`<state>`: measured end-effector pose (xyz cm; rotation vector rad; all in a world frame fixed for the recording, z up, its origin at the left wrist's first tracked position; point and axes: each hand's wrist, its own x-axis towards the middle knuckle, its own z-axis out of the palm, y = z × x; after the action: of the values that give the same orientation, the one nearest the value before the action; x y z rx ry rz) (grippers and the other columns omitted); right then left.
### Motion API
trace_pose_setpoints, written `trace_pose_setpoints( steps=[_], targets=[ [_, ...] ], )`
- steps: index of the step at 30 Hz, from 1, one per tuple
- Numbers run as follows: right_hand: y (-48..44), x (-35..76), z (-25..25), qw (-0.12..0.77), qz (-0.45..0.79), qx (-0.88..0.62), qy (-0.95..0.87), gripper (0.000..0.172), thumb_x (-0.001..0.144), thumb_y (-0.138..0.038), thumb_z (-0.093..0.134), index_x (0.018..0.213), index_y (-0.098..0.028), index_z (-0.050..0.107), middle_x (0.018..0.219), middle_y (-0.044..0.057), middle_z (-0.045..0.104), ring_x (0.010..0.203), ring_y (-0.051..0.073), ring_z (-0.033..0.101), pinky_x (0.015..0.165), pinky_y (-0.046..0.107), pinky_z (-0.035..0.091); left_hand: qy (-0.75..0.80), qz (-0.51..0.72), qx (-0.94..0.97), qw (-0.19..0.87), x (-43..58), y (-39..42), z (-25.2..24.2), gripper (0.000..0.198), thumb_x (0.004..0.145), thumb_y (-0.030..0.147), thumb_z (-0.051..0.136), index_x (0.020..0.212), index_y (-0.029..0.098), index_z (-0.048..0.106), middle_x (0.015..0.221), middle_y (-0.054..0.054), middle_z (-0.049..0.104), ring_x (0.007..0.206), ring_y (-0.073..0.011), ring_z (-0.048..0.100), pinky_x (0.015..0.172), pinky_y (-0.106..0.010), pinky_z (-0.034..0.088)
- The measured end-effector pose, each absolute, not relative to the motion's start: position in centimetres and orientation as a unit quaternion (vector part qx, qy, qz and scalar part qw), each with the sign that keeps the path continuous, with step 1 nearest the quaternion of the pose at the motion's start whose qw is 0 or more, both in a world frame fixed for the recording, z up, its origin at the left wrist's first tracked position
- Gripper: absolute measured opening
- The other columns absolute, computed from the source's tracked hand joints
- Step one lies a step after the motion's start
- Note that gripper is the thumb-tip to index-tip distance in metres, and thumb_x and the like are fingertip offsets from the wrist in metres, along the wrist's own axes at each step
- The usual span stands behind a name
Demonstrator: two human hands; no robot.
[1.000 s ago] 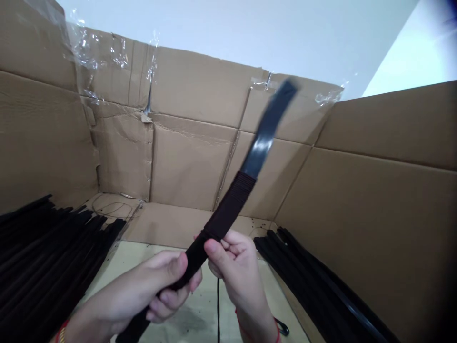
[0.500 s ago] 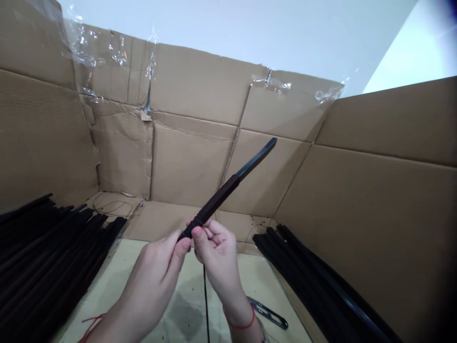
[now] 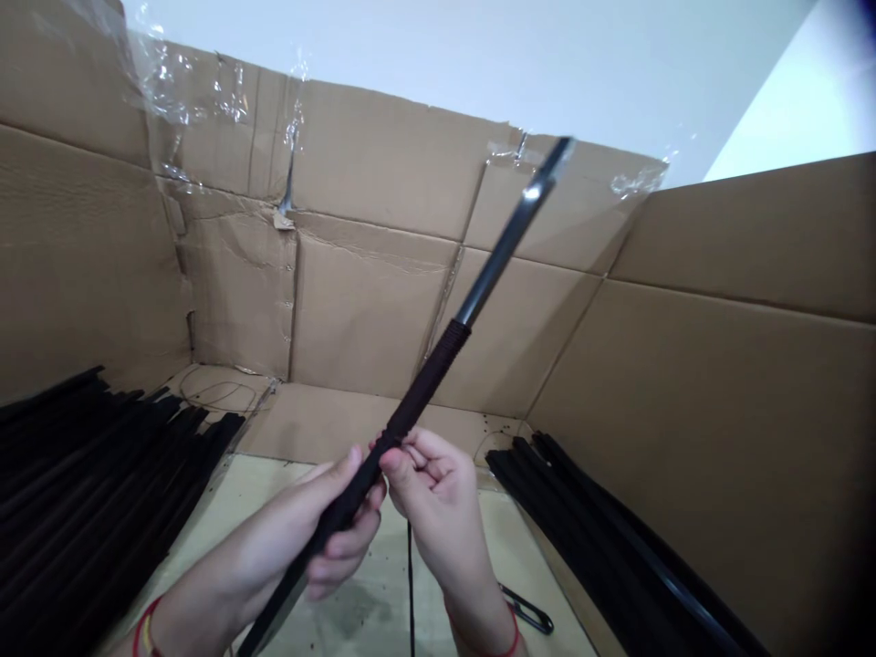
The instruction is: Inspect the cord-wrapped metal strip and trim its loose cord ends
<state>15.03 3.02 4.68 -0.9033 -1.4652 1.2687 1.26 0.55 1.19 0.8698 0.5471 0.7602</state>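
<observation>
gripping the black rod [image 3: 479,283] in your closed left hand [image 3: 321,538], you pinch its dark cord wrapping [image 3: 428,383] with your right hand [image 3: 438,511]; the rod tilts up toward the cardboard wall [image 3: 370,310], between stacks of black rods [image 3: 88,484], with thread snips [image 3: 526,610] lying beyond your right wrist.

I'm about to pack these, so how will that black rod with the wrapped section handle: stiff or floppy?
Probably stiff: the black rod, gripped low by the left hand and right hand, stands straight with no visible sag. Its glossy bare end may be slippery; the ribbed wrapped section looks easier to grip.
</observation>
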Motion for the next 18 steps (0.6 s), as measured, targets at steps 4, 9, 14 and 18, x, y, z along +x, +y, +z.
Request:
trace_pose_setpoints(
  steps=[4,9,14,18],
  targets=[
    [3.3,15.0,4.6,0.487,0.507,-0.376,-0.603,0.034,0.079,-0.043,0.072,0.075,-0.011,0.063,0.056,-0.002,0.048,0.045,0.004,0.028,0.04,0.018,0.02,0.398,0.484,0.496,0.6,1.7,0.7,0.9,0.042,0.088,0.06,0.051,0.09,0.018,0.049,0.061,0.005,0.041,0.051,-0.0071,0.035,0.046,-0.016,0.028],
    [3.3,15.1,4.2,0.446,0.534,-0.379,-0.61,0.035,0.085,-0.047,0.064,0.082,-0.012,0.062,0.056,-0.002,0.051,0.041,0.004,0.025,0.038,0.019,0.018,0.291,0.366,0.461,0.754,1.3,1.9,0.4,0.046,0.092,0.062,0.037,0.085,0.018,0.049,0.055,0.005,0.04,0.04,-0.0066,0.028,0.039,-0.019,0.026],
    [3.1,15.0,4.2,0.448,0.561,-0.352,-0.6,0.035,0.082,-0.048,0.068,0.081,-0.013,0.063,0.049,-0.008,0.033,0.04,0.003,0.02,0.038,0.018,0.018,0.394,0.46,0.484,0.632,1.1,1.1,0.9,0.043,0.089,0.06,0.048,0.08,0.018,0.049,0.055,0.005,0.039,0.046,-0.0065,0.03,0.042,-0.017,0.024],
    [3.2,15.1,4.4,0.467,0.541,-0.353,-0.603,0.033,0.08,-0.044,0.072,0.077,-0.012,0.064,0.052,-0.005,0.04,0.044,0.004,0.03,0.04,0.017,0.022,0.238,0.363,0.43,0.792,1.0,0.4,1.0,0.055,0.081,0.074,0.046,0.079,0.019,0.045,0.051,0.009,0.031,0.039,-0.0048,0.018,0.035,-0.017,0.018]
  ],
)
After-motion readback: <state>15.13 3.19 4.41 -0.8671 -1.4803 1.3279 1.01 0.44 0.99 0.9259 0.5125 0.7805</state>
